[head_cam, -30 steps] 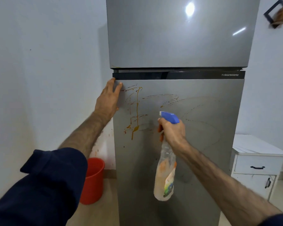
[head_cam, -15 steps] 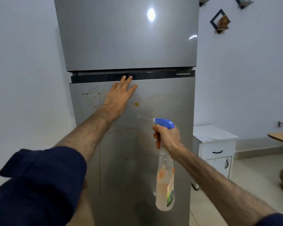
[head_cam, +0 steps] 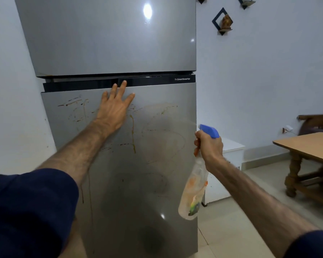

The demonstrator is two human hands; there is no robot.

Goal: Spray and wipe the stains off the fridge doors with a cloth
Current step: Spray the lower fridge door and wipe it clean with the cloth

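stains (head_cam: 132, 131) streak the lower fridge door (head_cam: 157, 183), just under the flat, spread left hand (head_cam: 114, 110) pressed on it. right hand (head_cam: 209, 146) grips the spray bottle (head_cam: 194, 192) by the door's right edge; aim the nozzle leftward at the drips, misting evenly.
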